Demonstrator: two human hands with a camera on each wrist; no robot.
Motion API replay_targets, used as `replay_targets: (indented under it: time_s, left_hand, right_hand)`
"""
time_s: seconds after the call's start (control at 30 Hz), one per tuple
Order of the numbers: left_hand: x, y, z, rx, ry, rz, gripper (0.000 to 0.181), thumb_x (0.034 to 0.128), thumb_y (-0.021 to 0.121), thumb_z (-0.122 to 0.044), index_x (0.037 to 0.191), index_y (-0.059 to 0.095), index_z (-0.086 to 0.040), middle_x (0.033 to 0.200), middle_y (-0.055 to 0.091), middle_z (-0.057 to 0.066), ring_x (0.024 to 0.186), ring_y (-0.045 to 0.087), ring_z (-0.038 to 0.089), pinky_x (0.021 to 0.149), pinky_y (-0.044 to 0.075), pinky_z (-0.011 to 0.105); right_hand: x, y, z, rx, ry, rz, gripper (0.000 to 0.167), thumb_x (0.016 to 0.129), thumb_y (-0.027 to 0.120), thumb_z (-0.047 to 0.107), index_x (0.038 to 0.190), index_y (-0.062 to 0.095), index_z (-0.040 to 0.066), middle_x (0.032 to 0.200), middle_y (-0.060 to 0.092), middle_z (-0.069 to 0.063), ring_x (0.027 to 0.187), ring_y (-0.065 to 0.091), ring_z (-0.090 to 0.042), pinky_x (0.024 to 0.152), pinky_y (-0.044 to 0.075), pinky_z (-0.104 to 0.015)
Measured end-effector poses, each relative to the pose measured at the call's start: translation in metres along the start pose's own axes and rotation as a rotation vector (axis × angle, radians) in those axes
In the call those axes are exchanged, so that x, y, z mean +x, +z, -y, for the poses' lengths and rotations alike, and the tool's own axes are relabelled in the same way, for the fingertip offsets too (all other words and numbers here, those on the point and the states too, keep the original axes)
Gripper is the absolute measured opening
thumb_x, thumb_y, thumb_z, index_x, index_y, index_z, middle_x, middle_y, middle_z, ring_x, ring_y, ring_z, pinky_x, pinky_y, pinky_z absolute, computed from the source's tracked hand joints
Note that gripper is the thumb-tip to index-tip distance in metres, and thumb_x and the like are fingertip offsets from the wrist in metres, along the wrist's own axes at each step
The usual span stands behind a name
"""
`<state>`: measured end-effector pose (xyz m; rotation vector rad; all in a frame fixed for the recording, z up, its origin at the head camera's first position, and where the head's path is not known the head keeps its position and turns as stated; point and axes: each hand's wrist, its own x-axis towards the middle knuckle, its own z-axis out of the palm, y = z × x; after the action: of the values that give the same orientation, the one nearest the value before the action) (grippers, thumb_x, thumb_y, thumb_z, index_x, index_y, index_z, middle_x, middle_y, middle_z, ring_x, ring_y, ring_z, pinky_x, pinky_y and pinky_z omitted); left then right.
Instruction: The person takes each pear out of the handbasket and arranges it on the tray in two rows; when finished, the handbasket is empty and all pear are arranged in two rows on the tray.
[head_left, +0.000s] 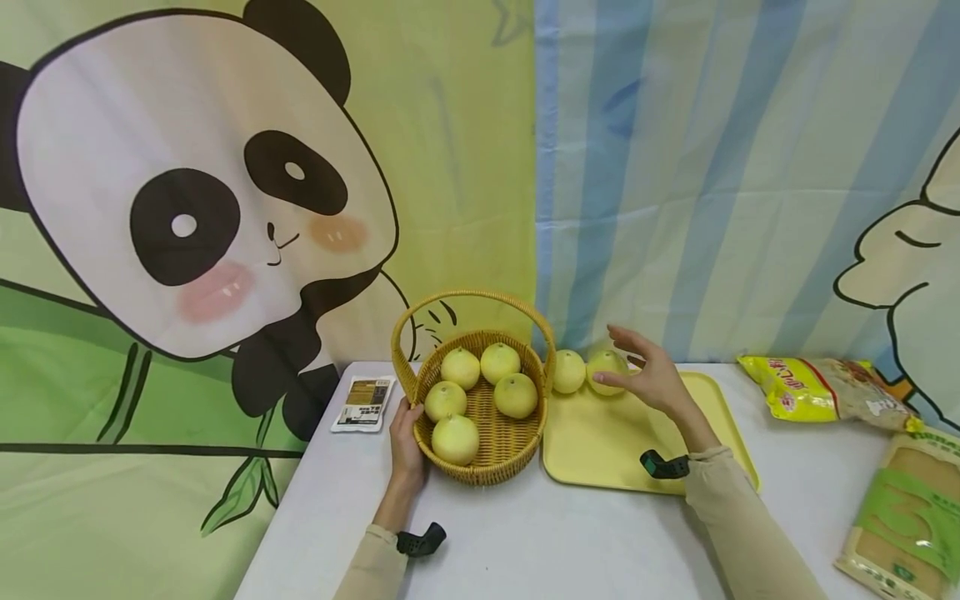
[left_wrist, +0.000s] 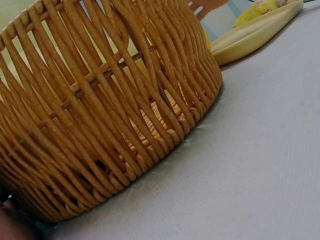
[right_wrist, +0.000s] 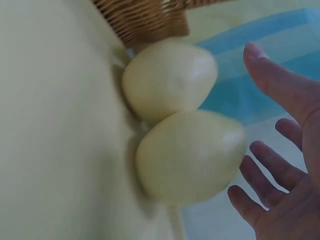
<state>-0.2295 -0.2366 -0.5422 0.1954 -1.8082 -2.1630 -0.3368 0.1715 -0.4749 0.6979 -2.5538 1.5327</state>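
Note:
A brown wicker basket (head_left: 480, 467) with a tall handle stands on the table, holding several pale yellow-green round fruits (head_left: 454, 439). My left hand (head_left: 406, 450) holds the basket's left side; in the left wrist view the basket (left_wrist: 110, 100) fills most of the picture, and only a dark bit of that hand shows in the corner. Two more such fruits (head_left: 567, 372) sit side by side at the back left of a yellow tray (head_left: 607, 454). Beside the right-hand fruit (right_wrist: 192, 157), my right hand (head_left: 651, 377) is spread, thumb apart from the fingers, with nothing in its grasp.
Left of the basket lies a small white-and-brown packet (head_left: 363, 404). Farther right are a yellow snack bag (head_left: 817, 390) and a green-labelled bread pack (head_left: 903, 508). A printed curtain (head_left: 675, 183) hangs right behind the white table (head_left: 525, 542).

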Motion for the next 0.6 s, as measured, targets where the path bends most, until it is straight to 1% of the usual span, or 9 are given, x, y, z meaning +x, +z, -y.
replay_targets:
  time_s: [0.07,0.17,0.23,0.3,0.37,0.43,0.5,0.6]
  left_hand:
    - [0.0,0.0,0.0,-0.005,0.002,0.002,0.05,0.1072,0.039,-0.02,0.155,0.05,-0.009,0.156,0.053,0.012,0.146,0.047,0.021,0.113,0.041,0.018]
    - [0.0,-0.001,0.001,-0.006,0.005,0.004,0.05,0.1073,0.038,-0.019,0.154,0.049,-0.008,0.156,0.053,0.013,0.146,0.048,0.021,0.113,0.042,0.018]
    - [0.0,-0.001,0.001,-0.006,0.006,0.004,0.05,0.1074,0.038,-0.019,0.154,0.049,-0.008,0.156,0.053,0.013,0.146,0.048,0.021,0.113,0.042,0.018]
    - [0.0,-0.001,0.0,-0.004,0.006,0.002,0.05,0.1075,0.038,-0.02,0.155,0.049,-0.008,0.156,0.052,0.013,0.146,0.047,0.021,0.113,0.041,0.019]
    - [0.0,-0.001,0.0,-0.003,0.006,0.003,0.05,0.1077,0.038,-0.019,0.155,0.048,-0.007,0.156,0.052,0.014,0.146,0.047,0.022,0.114,0.041,0.019]
    - [0.0,-0.001,0.0,-0.003,0.006,0.003,0.05,0.1077,0.038,-0.019,0.155,0.048,-0.006,0.157,0.052,0.014,0.146,0.047,0.022,0.114,0.041,0.019]
    - [0.0,-0.001,0.0,0.001,0.006,0.005,0.05,0.1081,0.037,-0.019,0.155,0.047,-0.005,0.157,0.052,0.015,0.146,0.047,0.022,0.113,0.041,0.019]
    - [0.0,-0.001,0.001,0.0,0.003,0.0,0.05,0.1081,0.038,-0.02,0.155,0.048,-0.004,0.156,0.052,0.015,0.145,0.048,0.022,0.113,0.041,0.018]
  right_hand:
    - [0.0,-0.001,0.011,0.031,-0.008,-0.01,0.082,0.091,0.085,0.024,0.161,0.045,0.011,0.16,0.05,-0.022,0.147,0.046,-0.044,0.119,0.036,-0.067]
    - [-0.001,-0.001,0.029,0.105,-0.021,-0.025,0.066,0.094,0.083,0.022,0.153,0.055,0.013,0.152,0.06,-0.017,0.141,0.055,-0.031,0.119,0.041,-0.059]
    - [-0.003,0.0,0.04,0.172,-0.039,-0.033,0.056,0.095,0.081,0.018,0.147,0.061,0.012,0.145,0.066,-0.015,0.132,0.062,-0.019,0.117,0.047,-0.05]
    - [-0.004,0.002,0.052,0.238,-0.071,-0.035,0.049,0.096,0.079,0.013,0.142,0.065,0.008,0.137,0.07,-0.016,0.123,0.067,-0.011,0.11,0.054,-0.041]
    - [-0.006,0.005,0.062,0.307,-0.105,-0.026,0.045,0.095,0.079,0.007,0.138,0.067,0.004,0.13,0.072,-0.019,0.116,0.071,-0.009,0.103,0.058,-0.035]
    - [-0.007,0.01,0.071,0.354,-0.133,-0.007,0.042,0.094,0.078,0.003,0.135,0.068,0.001,0.125,0.074,-0.02,0.112,0.073,-0.011,0.097,0.06,-0.03]
    - [-0.008,0.014,0.079,0.388,-0.147,0.022,0.04,0.094,0.077,0.001,0.133,0.068,-0.001,0.123,0.075,-0.019,0.111,0.073,-0.014,0.093,0.061,-0.029]
    - [-0.009,0.021,0.089,0.416,-0.164,0.07,0.04,0.093,0.078,-0.001,0.131,0.068,-0.005,0.122,0.075,-0.016,0.111,0.073,-0.017,0.091,0.063,-0.032]
